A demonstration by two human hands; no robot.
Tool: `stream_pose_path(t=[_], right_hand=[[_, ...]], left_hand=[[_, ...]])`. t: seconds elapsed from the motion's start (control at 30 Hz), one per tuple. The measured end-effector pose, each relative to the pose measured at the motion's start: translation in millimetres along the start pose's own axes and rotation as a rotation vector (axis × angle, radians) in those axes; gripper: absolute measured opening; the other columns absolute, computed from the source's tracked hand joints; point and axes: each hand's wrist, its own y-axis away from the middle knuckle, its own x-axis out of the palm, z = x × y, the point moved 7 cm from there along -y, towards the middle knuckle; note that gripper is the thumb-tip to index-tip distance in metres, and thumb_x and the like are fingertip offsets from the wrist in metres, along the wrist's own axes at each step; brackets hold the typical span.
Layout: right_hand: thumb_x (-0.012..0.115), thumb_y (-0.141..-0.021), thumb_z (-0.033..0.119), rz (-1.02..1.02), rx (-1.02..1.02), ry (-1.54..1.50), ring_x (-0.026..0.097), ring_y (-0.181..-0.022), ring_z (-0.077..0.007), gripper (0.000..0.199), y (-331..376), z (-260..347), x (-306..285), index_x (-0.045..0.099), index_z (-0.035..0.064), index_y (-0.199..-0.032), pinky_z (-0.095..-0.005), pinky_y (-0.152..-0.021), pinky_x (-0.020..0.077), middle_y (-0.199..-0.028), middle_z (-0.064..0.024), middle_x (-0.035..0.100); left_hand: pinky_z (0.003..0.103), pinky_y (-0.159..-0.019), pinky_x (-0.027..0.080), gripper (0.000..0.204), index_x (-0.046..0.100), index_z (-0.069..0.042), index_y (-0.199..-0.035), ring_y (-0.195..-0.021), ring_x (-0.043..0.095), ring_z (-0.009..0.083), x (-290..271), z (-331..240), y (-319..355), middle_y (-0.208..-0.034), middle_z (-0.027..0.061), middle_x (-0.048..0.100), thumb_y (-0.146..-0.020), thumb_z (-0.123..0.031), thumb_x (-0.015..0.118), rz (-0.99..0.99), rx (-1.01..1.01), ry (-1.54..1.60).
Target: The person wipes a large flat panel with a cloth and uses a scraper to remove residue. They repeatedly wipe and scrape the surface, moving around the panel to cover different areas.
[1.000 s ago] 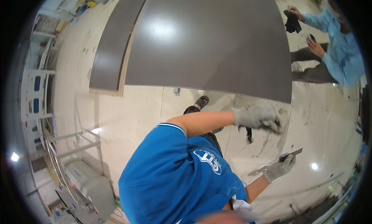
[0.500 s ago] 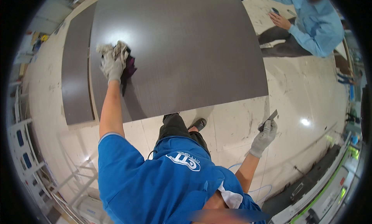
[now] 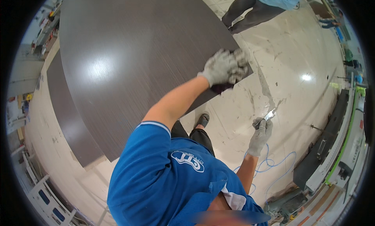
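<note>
while a broad dark brown panel (image 3: pixel 136 50) is spread across the view from ten to twelve o'clock, its near right corner is reached over by the left hand (image 3: pixel 224 68), seen at one o'clock. this hand is covered by a grey, stained glove and is blurred, so the exact curl of its fingers cannot be told; a bunched dark purple cloth (image 3: pixel 222 88) is gripped beneath it, and part of the cloth is let hang past the panel's edge. at four o'clock, well apart from the panel, the right hand (image 3: pixel 261 137) is held above the pale, scuffed floor (image 3: pixel 291 95). it too is gloved in grey, and its thumb and fingers are closed around a thin scraper (image 3: pixel 269 115), whose blade, lit by a glare, is pointed toward one o'clock.

at nine o'clock, a narrower dark panel (image 3: pixel 70 112) is placed alongside the broad one. a blue shirt (image 3: pixel 156 179) is seen at six o'clock, and a dark shoe (image 3: pixel 203 119) is glimpsed near the centre. by the panel's far right edge, at one o'clock, a co-worker (image 3: pixel 254 11) in dark trousers is partly shown. loops of blue hose (image 3: pixel 270 162) are strewn at four o'clock.
</note>
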Motion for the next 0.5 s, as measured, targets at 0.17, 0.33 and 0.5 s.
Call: stream_pose_path(t=[0.17,0.33,0.5], right_hand=[[0.055,-0.104,0.010,0.144,-0.020,-0.203,0.059,-0.084,-0.0124,0.020,-13,37,21,0.054,0.0035,-0.123,-0.0273,-0.076,0.0481,-0.097,-0.0055,0.065],[0.064,-0.101,0.019,0.298,-0.149,-0.780,0.047,-0.078,-0.0088,0.036,-43,157,25,0.053,0.0061,-0.134,-0.0275,-0.072,0.0437,-0.094,-0.0010,0.057],[0.064,-0.102,0.036,0.932,-0.720,-0.846,0.047,-0.060,-0.0135,0.050,28,371,65,0.052,-0.0014,-0.134,-0.0257,-0.051,0.0415,-0.086,-0.0049,0.058]], left_hand=[[0.053,-0.118,0.034,0.044,0.066,-0.010,-0.117,-0.131,0.053,0.0391,-14,4,72,-0.126,0.0160,0.065,-0.083,-0.036,0.076,-0.051,0.003,0.017],[0.055,-0.119,0.032,0.046,0.064,-0.010,-0.129,-0.136,0.049,0.0422,-89,86,163,-0.140,0.0162,0.061,-0.087,-0.024,0.073,-0.210,-0.296,-0.122],[0.055,-0.120,0.030,0.049,0.063,-0.009,-0.128,-0.135,0.049,0.0431,-127,133,240,-0.137,0.0168,0.061,-0.081,-0.019,0.074,-0.311,-0.523,-0.254]])
